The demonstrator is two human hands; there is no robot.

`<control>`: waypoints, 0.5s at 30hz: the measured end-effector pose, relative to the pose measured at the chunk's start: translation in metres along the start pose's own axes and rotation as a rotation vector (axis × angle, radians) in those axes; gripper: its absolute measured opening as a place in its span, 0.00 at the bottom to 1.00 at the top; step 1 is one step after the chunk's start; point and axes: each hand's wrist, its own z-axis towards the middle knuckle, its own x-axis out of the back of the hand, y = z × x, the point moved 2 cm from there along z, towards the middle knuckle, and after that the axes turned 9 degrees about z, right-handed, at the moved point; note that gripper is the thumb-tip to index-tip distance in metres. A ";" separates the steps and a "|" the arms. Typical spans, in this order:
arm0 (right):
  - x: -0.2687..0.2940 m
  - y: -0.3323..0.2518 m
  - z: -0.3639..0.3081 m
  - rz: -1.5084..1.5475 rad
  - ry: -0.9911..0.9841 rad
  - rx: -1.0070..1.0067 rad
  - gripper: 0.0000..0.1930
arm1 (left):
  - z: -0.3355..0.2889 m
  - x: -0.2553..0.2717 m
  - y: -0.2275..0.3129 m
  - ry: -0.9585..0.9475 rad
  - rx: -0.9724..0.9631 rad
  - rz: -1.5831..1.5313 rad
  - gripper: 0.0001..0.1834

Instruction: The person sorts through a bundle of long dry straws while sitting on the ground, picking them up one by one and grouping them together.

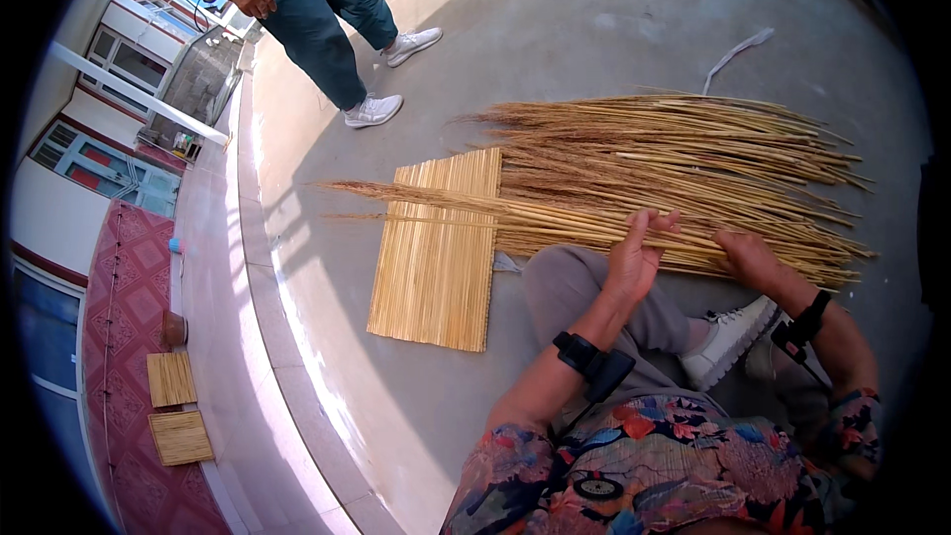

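A small bunch of long reed stalks [570, 222] with brown feathery tips lies across my front. My left hand [636, 254] is closed around it partway along. Close to the thick cut ends, my right hand [749, 259] grips the same stalks. Their feathery tips reach left over a flat mat of straight reeds [432, 282], which rests on the ground. Just beyond my hands spreads a large pile of loose reeds [693, 144], tips to the left and cut ends to the right. Part of the pile is hidden behind the held bunch.
A person in dark green trousers [315, 25] and white shoes stands at the upper left. A white strip [735, 54] lies on the concrete beyond the pile. Two small reed mats [181, 438] and a brown pot [174, 328] are by the house at left. My bent leg [570, 287] is beside the mat.
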 end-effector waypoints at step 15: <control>0.007 0.030 -0.013 0.304 0.182 -0.292 0.09 | -0.074 0.077 0.095 0.479 -0.355 0.289 0.17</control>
